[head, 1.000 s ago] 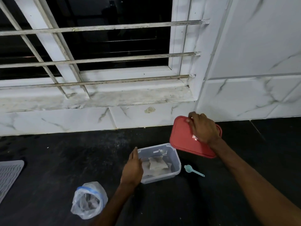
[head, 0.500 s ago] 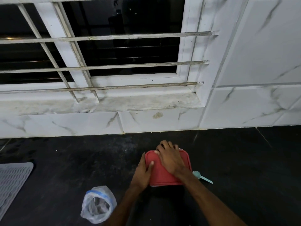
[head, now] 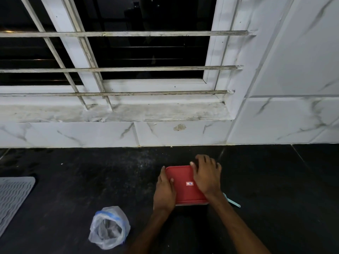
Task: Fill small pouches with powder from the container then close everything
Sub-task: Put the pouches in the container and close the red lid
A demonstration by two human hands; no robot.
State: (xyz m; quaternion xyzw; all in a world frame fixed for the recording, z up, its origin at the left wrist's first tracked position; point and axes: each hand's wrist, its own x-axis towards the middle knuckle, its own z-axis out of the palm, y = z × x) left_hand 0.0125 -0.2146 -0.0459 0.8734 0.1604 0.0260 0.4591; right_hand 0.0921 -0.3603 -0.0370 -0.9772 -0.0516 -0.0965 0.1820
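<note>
Red lid [head: 183, 184] sits on container [head: 191, 204] on dark tabletop [head: 82, 180], near wall. Left hand [head: 165, 193] against left edge: thumb flat on lid, fingers straight, pressed together down side. Right hand [head: 207, 177] on lid's right half, fingers slightly spread, curled over far edge. Teal scoop [head: 233, 202] just right of container. Plastic bag [head: 110, 228] near left; grey mat [head: 12, 198] far left.
</note>
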